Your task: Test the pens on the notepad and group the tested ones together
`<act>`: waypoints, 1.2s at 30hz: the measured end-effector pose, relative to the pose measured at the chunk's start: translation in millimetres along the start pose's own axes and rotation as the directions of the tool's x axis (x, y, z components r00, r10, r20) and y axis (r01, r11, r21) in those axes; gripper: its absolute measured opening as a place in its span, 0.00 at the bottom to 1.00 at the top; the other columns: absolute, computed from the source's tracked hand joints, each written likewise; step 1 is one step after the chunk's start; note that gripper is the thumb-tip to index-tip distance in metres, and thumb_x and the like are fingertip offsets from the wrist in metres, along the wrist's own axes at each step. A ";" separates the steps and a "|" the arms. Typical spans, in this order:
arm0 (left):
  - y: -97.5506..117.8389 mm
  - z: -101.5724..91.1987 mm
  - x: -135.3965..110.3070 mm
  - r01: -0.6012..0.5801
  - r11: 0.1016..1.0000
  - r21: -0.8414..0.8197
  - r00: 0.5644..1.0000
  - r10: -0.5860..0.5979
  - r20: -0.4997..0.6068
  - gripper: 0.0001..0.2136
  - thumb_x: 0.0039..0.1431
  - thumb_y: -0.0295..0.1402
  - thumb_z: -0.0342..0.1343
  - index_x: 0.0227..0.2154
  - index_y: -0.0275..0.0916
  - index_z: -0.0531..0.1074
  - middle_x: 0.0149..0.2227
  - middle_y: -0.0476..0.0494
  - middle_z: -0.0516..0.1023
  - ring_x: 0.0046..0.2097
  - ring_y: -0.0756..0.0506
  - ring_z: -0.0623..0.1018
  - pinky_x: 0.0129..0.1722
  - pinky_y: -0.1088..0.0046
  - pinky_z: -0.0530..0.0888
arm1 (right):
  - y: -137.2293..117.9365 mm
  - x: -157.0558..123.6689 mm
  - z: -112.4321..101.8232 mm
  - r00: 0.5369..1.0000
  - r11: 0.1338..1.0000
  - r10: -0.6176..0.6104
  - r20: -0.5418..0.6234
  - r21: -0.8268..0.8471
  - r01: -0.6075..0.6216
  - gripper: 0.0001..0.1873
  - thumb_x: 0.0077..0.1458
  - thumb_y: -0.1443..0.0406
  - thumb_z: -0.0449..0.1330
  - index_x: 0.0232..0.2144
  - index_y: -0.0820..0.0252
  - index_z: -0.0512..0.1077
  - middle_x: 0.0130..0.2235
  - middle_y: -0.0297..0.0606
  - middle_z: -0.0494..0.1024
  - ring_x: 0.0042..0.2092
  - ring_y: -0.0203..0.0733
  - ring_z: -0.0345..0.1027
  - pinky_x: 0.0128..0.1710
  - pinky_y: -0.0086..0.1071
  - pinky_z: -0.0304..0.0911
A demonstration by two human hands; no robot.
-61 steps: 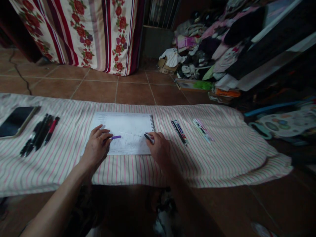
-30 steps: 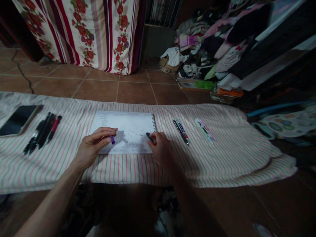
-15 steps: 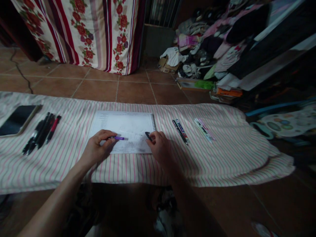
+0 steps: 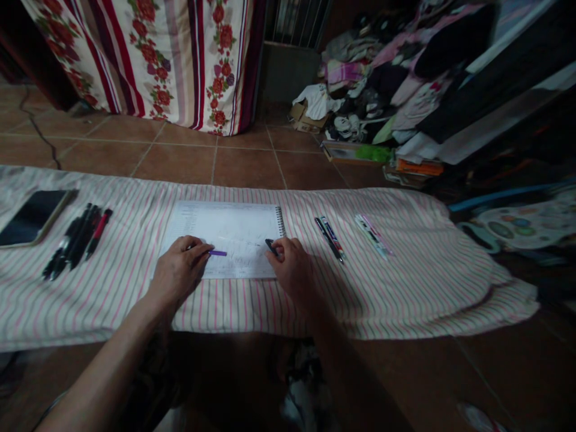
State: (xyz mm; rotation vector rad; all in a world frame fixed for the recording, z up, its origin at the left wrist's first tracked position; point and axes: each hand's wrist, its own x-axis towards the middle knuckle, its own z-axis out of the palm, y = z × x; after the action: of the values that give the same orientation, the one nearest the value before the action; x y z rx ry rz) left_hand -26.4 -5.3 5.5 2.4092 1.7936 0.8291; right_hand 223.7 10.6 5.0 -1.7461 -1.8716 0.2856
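An open spiral notebook [image 4: 225,222] with writing on its page lies in front of me, its wire binding on the right. Over the lower left of the page, my left hand [image 4: 182,264] is closed on a purple pen [image 4: 218,253], whose purple end points right, low over the paper. At the notebook's lower right, my right hand [image 4: 291,264] pinches a dark pen [image 4: 270,246]; most of it is hidden by the fingers, so its full length does not show. Faint handwriting runs across the page between my hands.
Two pens [image 4: 330,239] lie right of the notebook, with several pale pens [image 4: 374,237] beyond. Several dark pens [image 4: 74,243], a red pen [image 4: 98,234] and a phone [image 4: 36,217] rest at left on the striped cloth [image 4: 427,270]. Piled clothes [image 4: 382,78] stand back right.
My left hand has turned more palm-down over the page, and the pale tip past the pen's purple end no longer shows. My right hand has stayed almost still.
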 end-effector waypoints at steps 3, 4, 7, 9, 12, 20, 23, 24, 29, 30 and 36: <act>2.2 -2.2 -0.3 -0.021 0.998 0.064 1.000 0.022 -0.014 0.14 0.61 0.40 0.47 0.40 0.45 0.77 0.36 0.43 0.75 0.38 0.44 0.74 0.31 0.71 0.71 | -9.7 -1.7 -3.1 1.000 0.999 0.010 0.002 0.037 -0.010 0.05 0.52 0.65 0.58 0.33 0.59 0.71 0.34 0.38 0.72 0.31 0.38 0.68 0.32 0.31 0.62; 2.4 -2.8 -0.4 -0.026 0.997 0.075 0.999 0.027 -0.016 0.14 0.61 0.40 0.47 0.39 0.45 0.77 0.36 0.43 0.75 0.38 0.43 0.74 0.30 0.71 0.71 | -13.4 -2.6 -3.5 1.000 0.998 0.009 0.014 0.061 -0.010 0.04 0.52 0.66 0.58 0.33 0.60 0.71 0.34 0.39 0.72 0.33 0.38 0.69 0.33 0.31 0.63; 1.4 -3.8 -0.8 -0.045 0.996 0.082 0.999 0.045 0.003 0.14 0.62 0.39 0.47 0.40 0.46 0.77 0.35 0.43 0.74 0.37 0.43 0.73 0.29 0.71 0.70 | -23.8 -6.0 -2.8 0.999 0.990 -0.011 0.050 0.138 0.004 0.04 0.53 0.67 0.57 0.32 0.60 0.71 0.35 0.40 0.73 0.34 0.38 0.70 0.33 0.29 0.64; -0.1 -3.6 -1.2 -0.054 0.995 0.087 0.999 0.054 0.005 0.14 0.61 0.39 0.47 0.41 0.45 0.77 0.35 0.43 0.74 0.37 0.43 0.73 0.29 0.71 0.69 | -29.3 -8.7 -0.8 0.996 0.983 -0.025 0.083 0.181 0.009 0.04 0.54 0.68 0.56 0.31 0.60 0.71 0.35 0.39 0.73 0.33 0.37 0.70 0.33 0.29 0.65; -2.6 -2.1 -1.5 -0.065 0.993 0.096 0.998 0.066 -0.001 0.14 0.61 0.38 0.48 0.41 0.44 0.77 0.35 0.43 0.74 0.37 0.43 0.73 0.30 0.70 0.69 | -35.0 -12.7 3.7 0.991 0.975 -0.062 0.116 0.217 0.036 0.05 0.54 0.68 0.56 0.32 0.60 0.72 0.35 0.39 0.73 0.33 0.36 0.70 0.34 0.29 0.65; -3.7 0.7 -1.1 -0.086 0.991 0.106 0.996 0.086 0.001 0.14 0.62 0.37 0.48 0.40 0.41 0.77 0.34 0.42 0.74 0.35 0.43 0.72 0.32 0.68 0.69 | -40.7 -7.8 14.3 0.985 0.991 -0.107 0.133 0.098 0.094 0.10 0.55 0.69 0.54 0.37 0.60 0.74 0.37 0.41 0.74 0.35 0.38 0.70 0.39 0.31 0.64; -3.1 -1.4 -1.3 -0.077 0.992 0.095 0.997 0.077 0.003 0.13 0.62 0.36 0.48 0.40 0.39 0.77 0.34 0.41 0.74 0.36 0.42 0.72 0.34 0.66 0.70 | -39.2 -0.1 13.5 0.992 0.996 -0.088 0.085 0.038 0.085 0.09 0.55 0.69 0.55 0.37 0.59 0.74 0.37 0.40 0.73 0.36 0.39 0.69 0.38 0.31 0.63; -3.4 -2.1 -1.4 -0.076 0.993 0.092 0.997 0.076 0.004 0.13 0.61 0.36 0.49 0.40 0.38 0.77 0.34 0.41 0.74 0.37 0.42 0.72 0.35 0.66 0.70 | -38.0 2.5 12.5 0.995 0.997 -0.079 0.065 0.024 0.077 0.09 0.55 0.69 0.56 0.37 0.59 0.75 0.36 0.40 0.73 0.36 0.39 0.69 0.38 0.31 0.63; -7.5 -3.3 -1.7 -0.056 0.993 0.100 0.998 0.057 -0.007 0.11 0.60 0.33 0.51 0.40 0.36 0.77 0.35 0.41 0.75 0.38 0.42 0.72 0.37 0.66 0.71 | -26.5 12.7 4.9 0.999 1.000 -0.012 -0.051 0.004 0.012 0.10 0.55 0.68 0.55 0.37 0.59 0.76 0.36 0.39 0.74 0.33 0.37 0.68 0.36 0.30 0.61; -8.3 -3.0 -1.7 -0.048 0.994 0.102 0.999 0.049 -0.008 0.11 0.60 0.33 0.51 0.39 0.36 0.77 0.35 0.41 0.75 0.38 0.42 0.72 0.37 0.66 0.71 | -23.2 14.1 3.3 0.998 1.000 -0.001 -0.064 -0.001 0.001 0.10 0.55 0.68 0.55 0.37 0.59 0.76 0.36 0.39 0.74 0.32 0.37 0.68 0.35 0.30 0.61; -10.5 -0.5 -1.7 -0.044 0.994 0.103 0.999 0.046 -0.016 0.11 0.59 0.32 0.51 0.39 0.36 0.77 0.35 0.40 0.75 0.38 0.42 0.71 0.38 0.65 0.72 | -0.6 21.5 -8.3 0.990 0.999 0.027 -0.139 -0.034 -0.032 0.11 0.52 0.67 0.57 0.36 0.59 0.77 0.37 0.42 0.73 0.34 0.41 0.67 0.38 0.34 0.62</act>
State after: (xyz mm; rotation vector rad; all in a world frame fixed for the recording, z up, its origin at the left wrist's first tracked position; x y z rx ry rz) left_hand -36.3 -3.5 1.9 2.5217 1.8382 0.7837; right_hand 227.6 29.5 17.5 -1.7718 -1.7637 0.1386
